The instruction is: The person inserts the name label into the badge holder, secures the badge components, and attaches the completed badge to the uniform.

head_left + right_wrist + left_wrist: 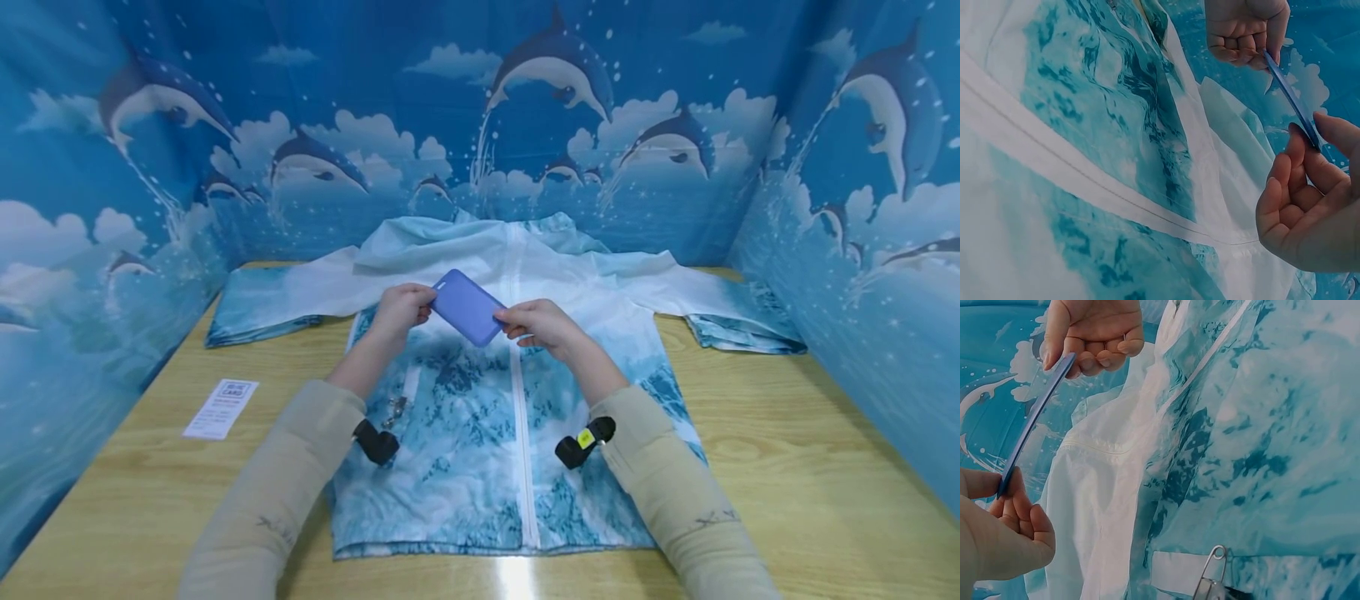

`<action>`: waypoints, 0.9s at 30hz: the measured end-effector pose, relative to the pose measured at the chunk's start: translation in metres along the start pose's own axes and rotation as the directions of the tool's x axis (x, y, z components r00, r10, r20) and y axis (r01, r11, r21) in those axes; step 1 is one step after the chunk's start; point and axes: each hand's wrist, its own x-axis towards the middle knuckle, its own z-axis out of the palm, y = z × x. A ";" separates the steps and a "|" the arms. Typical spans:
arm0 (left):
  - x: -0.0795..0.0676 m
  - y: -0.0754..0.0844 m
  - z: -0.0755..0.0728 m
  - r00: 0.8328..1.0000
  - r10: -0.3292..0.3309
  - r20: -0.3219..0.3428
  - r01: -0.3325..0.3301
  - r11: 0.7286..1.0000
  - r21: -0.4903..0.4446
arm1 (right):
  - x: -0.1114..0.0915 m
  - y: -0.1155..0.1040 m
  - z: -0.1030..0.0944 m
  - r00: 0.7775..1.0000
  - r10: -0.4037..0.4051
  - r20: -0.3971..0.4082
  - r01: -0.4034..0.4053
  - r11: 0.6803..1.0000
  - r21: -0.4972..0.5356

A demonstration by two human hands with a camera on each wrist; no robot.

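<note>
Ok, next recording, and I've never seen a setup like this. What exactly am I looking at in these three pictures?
There is no machine: a person works with a bare left hand and right hand. The wide picture is from a head camera, looking forward and down; the others are from a left wrist camera and a right wrist camera. A jacket lies spread on the table, a white card to its left. Both hands pinch a flat purple item above the jacket.

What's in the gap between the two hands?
A flat purple card-like piece spans it, pinched at opposite ends by the left hand and right hand; the head view shows this, with the jacket below.
</note>
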 end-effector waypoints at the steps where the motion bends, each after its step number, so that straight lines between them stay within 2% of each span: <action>1: 0.000 0.000 0.000 1.000 0.001 -0.004 -0.001 1.000 -0.005 | 0.000 0.000 0.000 1.000 0.001 -0.002 -0.001 1.000 0.000; 6: -0.001 -0.001 -0.002 1.000 0.000 0.000 0.000 1.000 -0.012 | 0.000 0.000 0.001 0.999 0.010 -0.032 -0.010 1.000 0.022; 16: -0.002 -0.002 -0.002 0.997 -0.018 0.071 0.016 1.000 0.023 | 0.003 -0.001 -0.002 0.995 0.010 -0.103 0.002 0.993 0.119; 27: -0.002 -0.006 -0.002 0.992 -0.035 0.120 0.023 0.995 0.099 | 0.004 -0.001 -0.005 0.993 0.003 -0.116 0.015 0.988 0.154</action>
